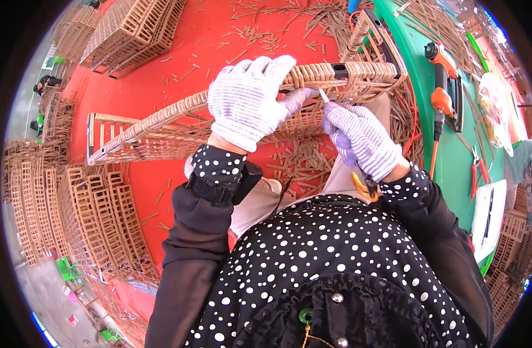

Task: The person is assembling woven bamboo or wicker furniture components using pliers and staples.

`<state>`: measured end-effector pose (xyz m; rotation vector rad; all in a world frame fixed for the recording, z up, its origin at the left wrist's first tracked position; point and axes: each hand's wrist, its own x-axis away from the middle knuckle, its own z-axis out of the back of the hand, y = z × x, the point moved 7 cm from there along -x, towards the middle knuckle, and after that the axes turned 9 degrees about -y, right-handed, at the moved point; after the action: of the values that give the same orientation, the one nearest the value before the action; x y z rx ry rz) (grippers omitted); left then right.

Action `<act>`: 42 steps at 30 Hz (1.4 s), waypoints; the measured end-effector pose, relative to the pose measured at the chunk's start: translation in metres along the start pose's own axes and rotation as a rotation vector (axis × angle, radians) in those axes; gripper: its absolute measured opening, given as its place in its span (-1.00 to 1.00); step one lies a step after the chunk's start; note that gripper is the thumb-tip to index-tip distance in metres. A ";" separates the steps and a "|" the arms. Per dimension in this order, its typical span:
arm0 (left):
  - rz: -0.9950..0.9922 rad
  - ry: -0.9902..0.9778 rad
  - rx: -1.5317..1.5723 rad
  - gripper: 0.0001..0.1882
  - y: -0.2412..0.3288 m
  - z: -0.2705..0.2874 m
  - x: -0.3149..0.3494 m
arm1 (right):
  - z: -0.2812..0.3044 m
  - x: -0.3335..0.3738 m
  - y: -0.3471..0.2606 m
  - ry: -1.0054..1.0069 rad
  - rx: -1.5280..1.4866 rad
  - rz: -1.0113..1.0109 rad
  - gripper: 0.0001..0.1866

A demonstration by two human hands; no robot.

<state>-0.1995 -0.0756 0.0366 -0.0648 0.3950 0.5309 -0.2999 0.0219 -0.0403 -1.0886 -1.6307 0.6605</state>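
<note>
My left hand (pixel 243 101), in a white and purple striped knit glove, is closed over the top rail of a woven rattan frame (pixel 173 113). The frame lies across in front of me, its rail wrapped in tan strips, with a dark slot near the right end. Just below that rail, my right hand (pixel 362 139), gloved alike, is closed around a hand tool with orange-yellow handles (pixel 362 187). A pale narrow tip sticks out past the fingers toward the rail. The tool's middle is hidden in the glove, so its exact kind is unclear.
An orange and black nail gun (pixel 443 81) with a hose lies on the green table (pixel 469 156) at right. Red-handled pliers (pixel 478 174), a white tray (pixel 489 217) and a plastic bag (pixel 495 110) are near it. Stacked woven frames (pixel 129 35) stand at left; cut strips litter the red floor.
</note>
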 end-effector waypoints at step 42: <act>-0.249 -0.088 -0.062 -0.51 0.063 -0.018 -0.046 | 0.090 0.050 -0.015 0.277 0.778 0.608 -0.71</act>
<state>-0.2737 -0.0458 0.0401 -0.1477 0.2792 0.2987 -0.3930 0.0680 -0.0345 -1.0047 -0.6633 1.3314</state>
